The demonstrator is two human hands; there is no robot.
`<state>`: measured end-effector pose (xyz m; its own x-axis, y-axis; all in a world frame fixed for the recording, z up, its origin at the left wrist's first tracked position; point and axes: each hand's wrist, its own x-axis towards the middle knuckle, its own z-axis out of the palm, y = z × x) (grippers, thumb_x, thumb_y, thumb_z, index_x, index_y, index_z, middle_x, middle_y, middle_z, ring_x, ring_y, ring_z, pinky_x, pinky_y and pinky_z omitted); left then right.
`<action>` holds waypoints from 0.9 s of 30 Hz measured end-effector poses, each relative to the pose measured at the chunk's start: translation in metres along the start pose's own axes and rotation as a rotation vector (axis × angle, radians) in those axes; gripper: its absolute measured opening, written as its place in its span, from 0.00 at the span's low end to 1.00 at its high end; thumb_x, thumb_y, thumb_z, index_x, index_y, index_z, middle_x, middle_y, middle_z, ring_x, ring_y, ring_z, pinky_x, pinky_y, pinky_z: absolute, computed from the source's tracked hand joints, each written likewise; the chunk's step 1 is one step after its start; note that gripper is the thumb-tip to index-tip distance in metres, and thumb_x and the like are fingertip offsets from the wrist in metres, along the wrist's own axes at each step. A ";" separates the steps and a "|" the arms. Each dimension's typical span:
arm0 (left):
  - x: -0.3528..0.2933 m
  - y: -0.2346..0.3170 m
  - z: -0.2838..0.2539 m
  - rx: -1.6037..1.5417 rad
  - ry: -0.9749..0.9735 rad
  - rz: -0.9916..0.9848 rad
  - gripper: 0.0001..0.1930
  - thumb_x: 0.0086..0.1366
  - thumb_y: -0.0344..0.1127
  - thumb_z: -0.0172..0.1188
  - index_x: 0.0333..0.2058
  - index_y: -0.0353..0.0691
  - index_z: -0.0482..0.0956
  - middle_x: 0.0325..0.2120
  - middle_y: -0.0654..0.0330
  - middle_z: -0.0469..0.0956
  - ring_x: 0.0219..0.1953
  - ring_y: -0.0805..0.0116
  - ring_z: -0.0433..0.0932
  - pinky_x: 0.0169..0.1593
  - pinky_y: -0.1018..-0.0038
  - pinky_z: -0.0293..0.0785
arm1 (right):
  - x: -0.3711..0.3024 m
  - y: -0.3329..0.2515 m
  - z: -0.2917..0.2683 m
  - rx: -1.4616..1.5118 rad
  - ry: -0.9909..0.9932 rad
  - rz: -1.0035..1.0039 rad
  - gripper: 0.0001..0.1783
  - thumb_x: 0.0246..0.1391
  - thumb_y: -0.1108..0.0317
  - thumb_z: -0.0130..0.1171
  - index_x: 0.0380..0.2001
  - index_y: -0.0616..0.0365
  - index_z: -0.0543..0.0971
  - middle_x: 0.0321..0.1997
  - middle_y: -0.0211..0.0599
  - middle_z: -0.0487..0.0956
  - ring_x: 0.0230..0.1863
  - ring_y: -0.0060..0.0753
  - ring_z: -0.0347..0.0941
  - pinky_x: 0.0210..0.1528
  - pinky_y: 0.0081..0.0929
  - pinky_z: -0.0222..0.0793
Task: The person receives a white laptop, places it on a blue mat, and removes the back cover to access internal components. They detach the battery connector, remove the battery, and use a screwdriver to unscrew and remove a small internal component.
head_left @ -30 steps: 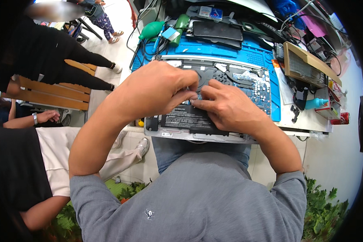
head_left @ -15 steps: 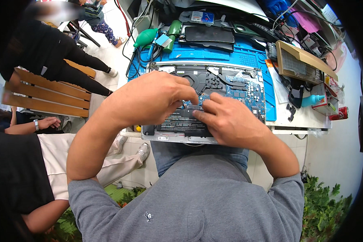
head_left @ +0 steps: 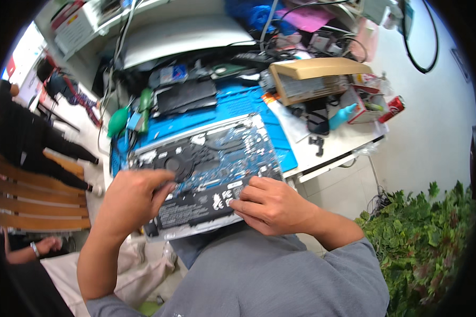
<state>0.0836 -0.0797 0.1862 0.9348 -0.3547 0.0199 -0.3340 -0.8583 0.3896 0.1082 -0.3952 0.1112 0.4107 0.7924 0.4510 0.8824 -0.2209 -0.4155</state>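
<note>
An opened laptop base (head_left: 257, 122) lies at a slant, its insides facing up. Inside it are a round fan (head_left: 178, 165), a blue circuit board (head_left: 230, 161) and a flat black battery (head_left: 195, 208) with white print along the near side. My left hand (head_left: 127, 201) hovers at the left above the battery and fan, index finger and thumb a little apart with nothing visible between them. Over the battery's right end is my right hand (head_left: 272, 206), its fingers bent and close together. Whatever is beneath those fingers is hidden.
Beneath the laptop is a blue work mat (head_left: 238, 103). Behind lie a dark flat panel (head_left: 186, 96), a green bulb blower (head_left: 118, 122) and cables. An open cardboard box (head_left: 322, 67), a black bracket (head_left: 316, 146) and a red can (head_left: 391, 109) are at right. People are at far left.
The view has swung right and tilted. My hands, close together over the battery's top edge before, are now apart, the left nearer the fan and the right at the battery's right end.
</note>
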 end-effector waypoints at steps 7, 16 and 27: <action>0.009 0.010 -0.002 0.019 -0.036 0.019 0.13 0.58 0.27 0.74 0.43 0.46 0.91 0.29 0.56 0.86 0.32 0.54 0.86 0.37 0.62 0.81 | -0.046 0.021 -0.027 -0.104 0.251 0.300 0.12 0.50 0.77 0.74 0.40 0.60 0.89 0.31 0.33 0.83 0.31 0.34 0.76 0.32 0.32 0.73; 0.015 0.009 -0.009 0.018 -0.126 -0.137 0.16 0.53 0.24 0.75 0.41 0.48 0.92 0.23 0.61 0.82 0.27 0.59 0.83 0.30 0.65 0.77 | -0.077 0.040 0.007 0.117 0.412 0.333 0.14 0.50 0.79 0.74 0.42 0.64 0.89 0.26 0.36 0.83 0.24 0.33 0.74 0.26 0.31 0.69; -0.015 -0.017 0.034 -0.297 0.177 -0.114 0.28 0.59 0.19 0.76 0.57 0.37 0.77 0.29 0.55 0.85 0.31 0.66 0.87 0.38 0.72 0.83 | -0.084 0.055 0.036 0.272 0.635 0.311 0.15 0.48 0.80 0.72 0.41 0.62 0.89 0.26 0.33 0.82 0.21 0.30 0.71 0.22 0.28 0.63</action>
<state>0.0711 -0.0720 0.1481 0.9791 -0.1711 0.1096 -0.2009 -0.7346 0.6481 0.1137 -0.4534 0.0220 0.7573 0.2190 0.6153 0.6504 -0.1670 -0.7410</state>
